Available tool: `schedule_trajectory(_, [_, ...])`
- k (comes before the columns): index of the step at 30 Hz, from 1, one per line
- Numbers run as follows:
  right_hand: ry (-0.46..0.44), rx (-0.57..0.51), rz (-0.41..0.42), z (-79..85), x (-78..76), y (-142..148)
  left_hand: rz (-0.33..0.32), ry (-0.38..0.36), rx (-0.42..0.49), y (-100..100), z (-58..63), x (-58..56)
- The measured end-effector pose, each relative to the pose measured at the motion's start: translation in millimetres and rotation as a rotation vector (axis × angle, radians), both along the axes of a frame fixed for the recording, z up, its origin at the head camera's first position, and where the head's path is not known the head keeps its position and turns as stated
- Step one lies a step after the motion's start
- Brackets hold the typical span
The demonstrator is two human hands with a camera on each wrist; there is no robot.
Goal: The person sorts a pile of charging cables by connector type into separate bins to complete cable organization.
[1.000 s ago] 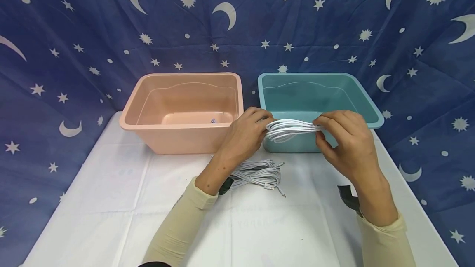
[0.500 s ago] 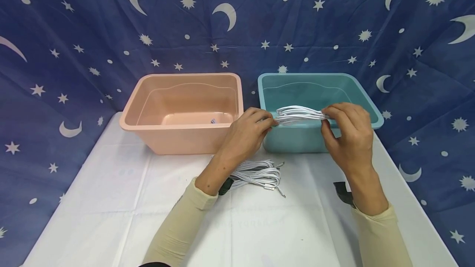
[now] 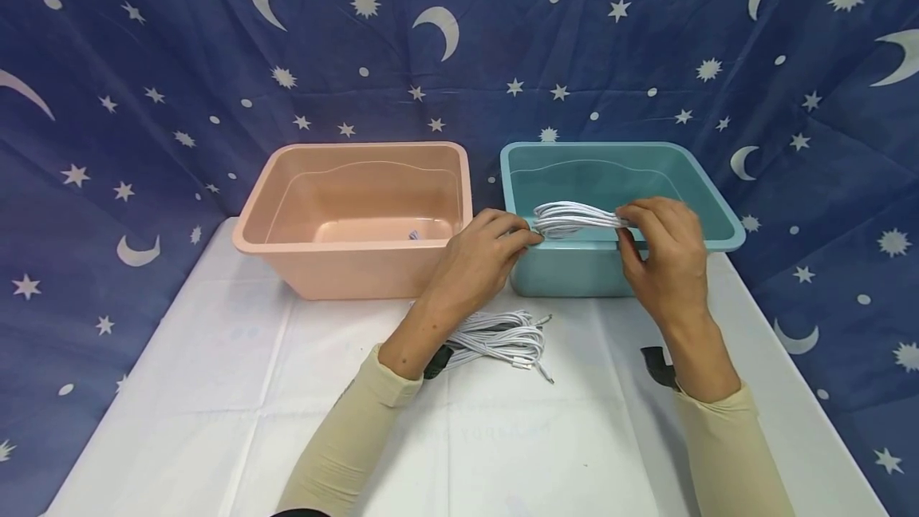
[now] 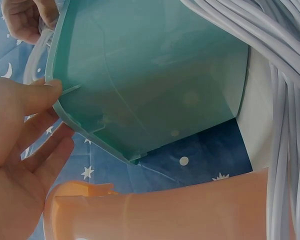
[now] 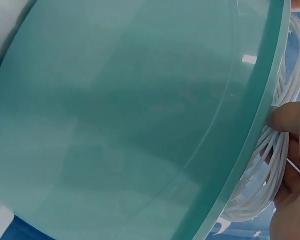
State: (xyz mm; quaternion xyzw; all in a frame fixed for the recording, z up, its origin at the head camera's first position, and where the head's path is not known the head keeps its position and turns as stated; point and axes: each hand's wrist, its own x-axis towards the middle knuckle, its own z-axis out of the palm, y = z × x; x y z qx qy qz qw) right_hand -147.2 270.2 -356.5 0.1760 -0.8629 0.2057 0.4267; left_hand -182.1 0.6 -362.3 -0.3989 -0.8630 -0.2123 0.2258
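Observation:
A coiled bundle of white cable [image 3: 577, 215] lies level across the front rim of the teal bin [image 3: 574, 271]. My right hand [image 3: 664, 258] pinches the bundle's right end between thumb and fingers; loops spread out beside the thumb in the right wrist view. At the bin's front left corner, my left hand [image 3: 477, 258] grips the rim, thumb on the outer side in the left wrist view. The bundle's left end is right at these fingertips. Behind my left wrist, a second pile of white cables [image 3: 502, 339] is partly hidden on the table.
The pink bin [image 3: 359, 270] stands left of the teal one, with a small pale item [image 3: 413, 235] on its floor. A white cloth covers the table [image 3: 345, 437]. A blue curtain [image 3: 459, 46] with moons and stars hangs behind and at both sides.
My right hand has raised the cable bundle from in front of the teal bin to above its front rim, then shifted slightly left. The left hand stays nearly still.

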Motion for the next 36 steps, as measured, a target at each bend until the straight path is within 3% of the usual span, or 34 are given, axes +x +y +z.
schedule_trajectory(16, [-0.02, 0.022, 0.1, -5.8, -3.8, 4, -0.009, 0.023, 0.005, -1, -2.1, -0.1])
schedule_trajectory(36, [-0.038, 0.102, 0.151, 1.3, 13.4, -9, 0.002, 0.034, -0.017, 0, -1.6, 0.4])
